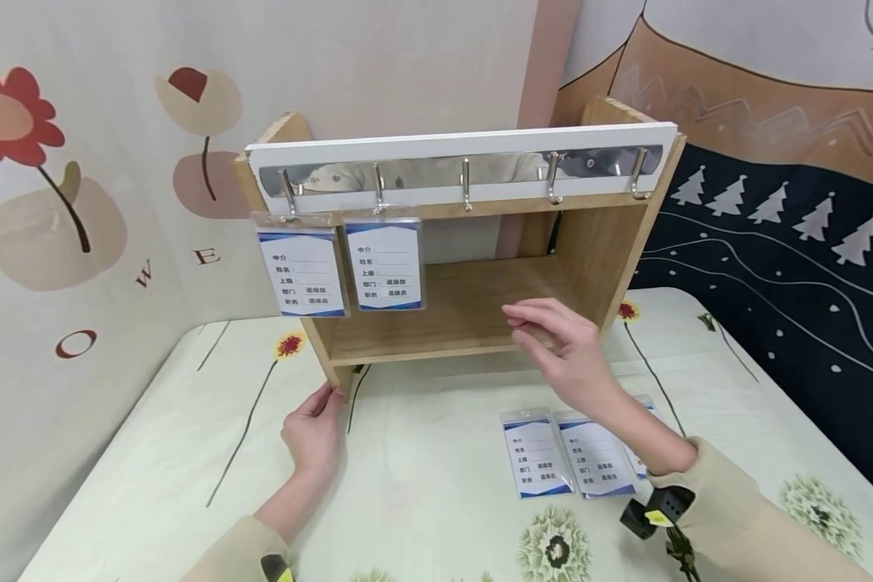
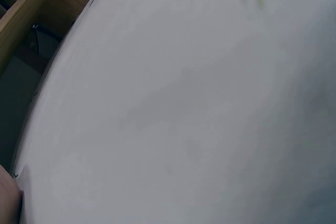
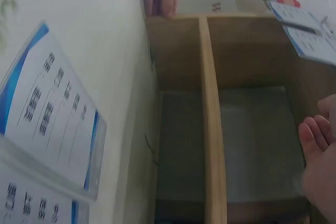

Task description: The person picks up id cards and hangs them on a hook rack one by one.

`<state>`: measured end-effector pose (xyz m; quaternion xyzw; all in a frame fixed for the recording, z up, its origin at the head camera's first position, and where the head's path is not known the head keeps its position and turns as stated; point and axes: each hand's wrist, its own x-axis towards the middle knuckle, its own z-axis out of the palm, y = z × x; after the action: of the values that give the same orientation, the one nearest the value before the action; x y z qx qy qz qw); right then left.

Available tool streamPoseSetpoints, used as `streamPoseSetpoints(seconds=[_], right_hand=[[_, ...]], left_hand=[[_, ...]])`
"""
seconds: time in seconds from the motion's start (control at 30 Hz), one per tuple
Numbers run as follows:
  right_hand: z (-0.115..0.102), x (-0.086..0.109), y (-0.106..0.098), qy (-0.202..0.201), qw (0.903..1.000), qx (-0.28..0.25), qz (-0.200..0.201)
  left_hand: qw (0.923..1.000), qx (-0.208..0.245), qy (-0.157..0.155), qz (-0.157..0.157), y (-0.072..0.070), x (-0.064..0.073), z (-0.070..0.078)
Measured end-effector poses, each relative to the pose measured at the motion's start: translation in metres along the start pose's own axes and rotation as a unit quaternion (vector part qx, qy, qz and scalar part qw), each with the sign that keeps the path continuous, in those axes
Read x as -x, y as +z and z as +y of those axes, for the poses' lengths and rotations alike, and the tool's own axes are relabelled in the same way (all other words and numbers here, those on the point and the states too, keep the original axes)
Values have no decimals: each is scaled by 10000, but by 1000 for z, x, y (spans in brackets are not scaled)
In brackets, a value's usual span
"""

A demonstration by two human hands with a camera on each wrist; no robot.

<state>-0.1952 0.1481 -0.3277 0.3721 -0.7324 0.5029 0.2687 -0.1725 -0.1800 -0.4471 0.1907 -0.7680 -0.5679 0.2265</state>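
Observation:
A small wooden shelf stands on the bed-like surface, with a white hook rail along its top front. Two clear-sleeved name badges hang at the left: one badge below the first hook, another badge below the second. My left hand grips the bottom of the shelf's left side panel between thumb and fingers. In front of the shelf opening, my right hand is raised with fingers loosely bent and nothing held. Below it lie a badge and a second badge.
A third loose badge lies partly hidden behind my right forearm. Three hooks to the right, including the middle hook, carry nothing. Pale floral cloth covers the surface, and a patterned curtain hangs behind the shelf.

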Motion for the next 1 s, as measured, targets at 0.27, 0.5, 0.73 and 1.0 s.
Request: streamPoseSetpoints(seconds=[0.27,0.5,0.73,1.0], right_hand=[[7,20,-31,1011,9940,385,-156],[20,40,-42,1133,9880,944,-458],[29,58,-44,1993,9680,859,-1261],[37,74,-40,2740,9349,637,-2165]], left_hand=[[10000,-71,-29,20,-1,0,0],[10000,-34,-9,58,1,0,0],[10000,-14,-35,33,0,0,1],[9999,-120,20,10,-1,1,2]])
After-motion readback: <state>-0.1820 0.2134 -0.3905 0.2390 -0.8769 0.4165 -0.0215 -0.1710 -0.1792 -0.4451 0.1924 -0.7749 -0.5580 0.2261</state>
